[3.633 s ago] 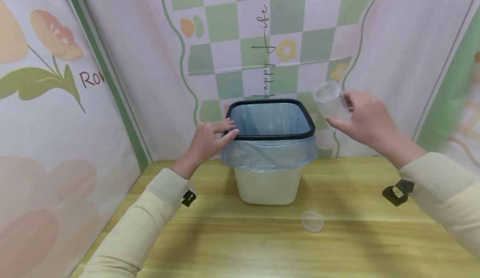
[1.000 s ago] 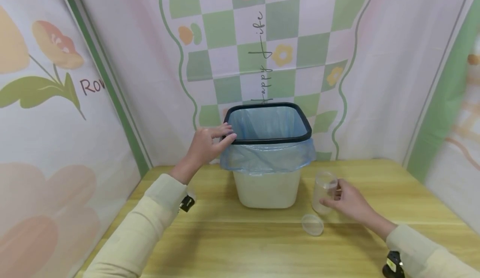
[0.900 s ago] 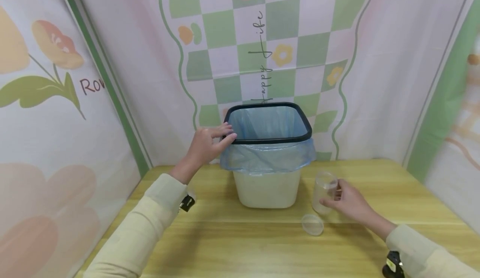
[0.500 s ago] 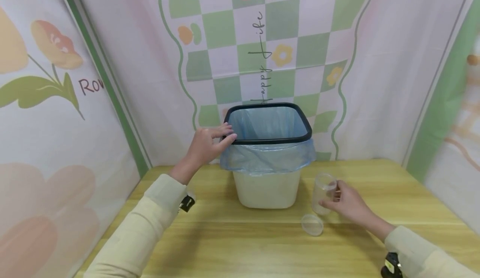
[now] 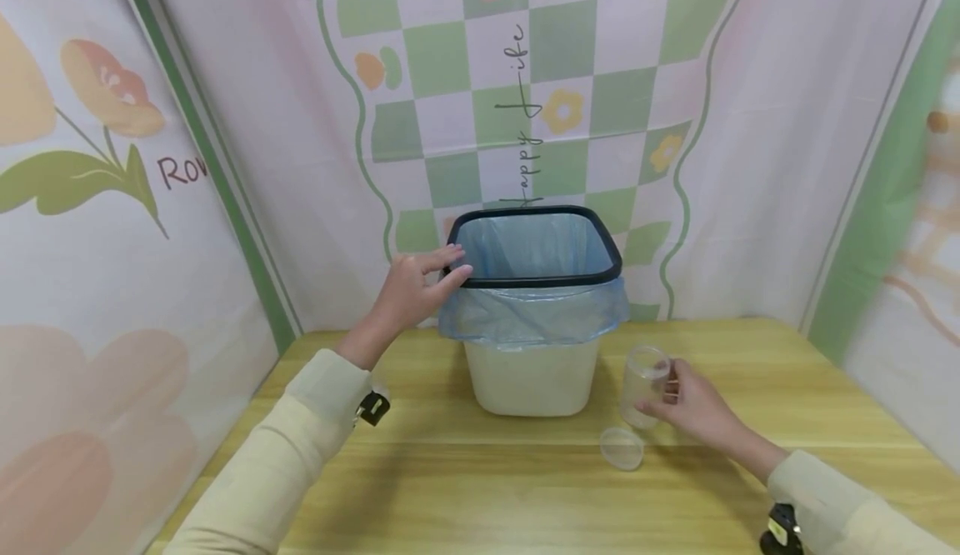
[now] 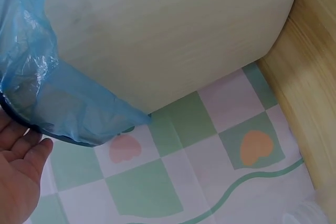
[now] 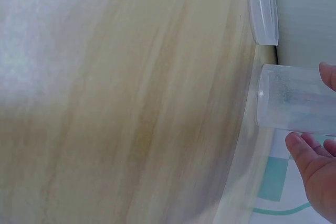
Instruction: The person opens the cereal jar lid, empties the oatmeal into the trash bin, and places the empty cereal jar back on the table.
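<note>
A white trash can stands upright on the table, lined with a blue plastic bag folded over its side below a black rim. My left hand holds the rim's left front corner. In the left wrist view its fingertips meet the rim's edge. My right hand grips a clear plastic jar standing uncapped on the table right of the can. The right wrist view shows the thumb and fingers on opposite sides of the jar. A round translucent lid lies just in front of it.
The wooden table runs back to a printed fabric wall close behind the trash can. Another fabric wall bounds the left side. Small black devices are strapped at both sleeves.
My right hand has brought the jar down from beside the can's rim to the table, where it has stayed for the last second. My left hand keeps its place on the rim.
</note>
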A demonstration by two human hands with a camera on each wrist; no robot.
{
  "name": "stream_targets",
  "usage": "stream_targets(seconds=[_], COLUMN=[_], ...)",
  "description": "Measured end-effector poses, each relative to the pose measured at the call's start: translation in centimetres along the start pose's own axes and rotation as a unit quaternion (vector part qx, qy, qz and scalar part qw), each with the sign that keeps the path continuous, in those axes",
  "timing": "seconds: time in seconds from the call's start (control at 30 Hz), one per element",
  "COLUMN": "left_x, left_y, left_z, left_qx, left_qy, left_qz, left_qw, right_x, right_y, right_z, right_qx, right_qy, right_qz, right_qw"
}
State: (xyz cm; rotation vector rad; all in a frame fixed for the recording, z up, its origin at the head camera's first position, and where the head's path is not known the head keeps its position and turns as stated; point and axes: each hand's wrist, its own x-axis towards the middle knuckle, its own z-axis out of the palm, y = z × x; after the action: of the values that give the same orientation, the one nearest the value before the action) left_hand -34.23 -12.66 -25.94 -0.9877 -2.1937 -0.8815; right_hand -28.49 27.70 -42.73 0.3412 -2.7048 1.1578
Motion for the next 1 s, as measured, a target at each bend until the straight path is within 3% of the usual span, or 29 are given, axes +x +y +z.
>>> stream_targets(seconds=[0.13,0.43,0.67,1.0], left_x=[-0.1,-1.4,-3.5,-7.4], left_y=[-0.1,-0.5,-1.5,-3.3], left_z=[-0.1,-1.4,-2.5,-3.7], left_qx=[-0.006,-0.006,0.007,0.000], left_qy=[-0.005,0.005,0.020,0.057], left_qz=[-0.004,-0.057,-0.083,-0.166], left_qw=[1.0000,0.9983,0.9963,0.9845], right_x=[-0.1,-0.6,-1.2,-2.6], right_y=[-0.2,-0.8,-1.4,-2.5], right_z=[-0.3,-1.1,-1.8,-2.5], right_qx=[0.001,0.014,0.013,0.020], right_qy=[0.001,0.012,0.011,0.015], right_qz=[-0.002,-0.017,0.011,0.016], right_qw=[1.0000,0.9997,0.9998,0.9996])
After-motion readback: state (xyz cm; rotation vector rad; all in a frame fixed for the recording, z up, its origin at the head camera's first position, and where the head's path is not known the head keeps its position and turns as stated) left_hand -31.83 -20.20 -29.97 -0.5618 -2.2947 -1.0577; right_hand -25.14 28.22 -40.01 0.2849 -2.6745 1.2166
